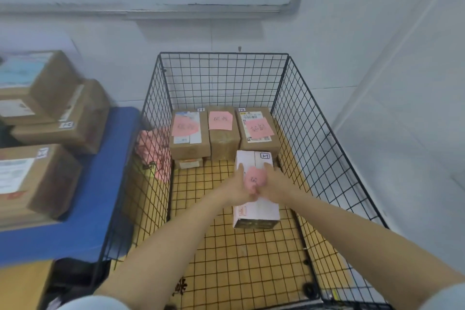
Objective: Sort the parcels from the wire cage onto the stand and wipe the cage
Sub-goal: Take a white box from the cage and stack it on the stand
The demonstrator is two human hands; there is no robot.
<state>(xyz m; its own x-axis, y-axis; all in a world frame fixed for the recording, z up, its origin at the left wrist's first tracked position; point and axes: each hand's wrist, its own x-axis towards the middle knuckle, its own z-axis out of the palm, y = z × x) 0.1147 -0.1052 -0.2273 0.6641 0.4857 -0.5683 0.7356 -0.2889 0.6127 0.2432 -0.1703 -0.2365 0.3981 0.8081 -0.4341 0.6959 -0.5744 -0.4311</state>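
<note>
1 white parcel [258, 210], pink-labelled, gripped: left hand [239, 185], right hand [274, 181].

Soft, even, cool light with faint shadows. The stacked boxes [50, 98] at left are smeared with blur. The cage [224, 53] wires and the wall [402, 83] lines bend toward the edges.

You can reach into the wire cage [302, 121] only through its open top. Its near floor lies bare; brown parcels [224, 131] line the far wall, and the white parcel [256, 209] sits near the right wall.
</note>
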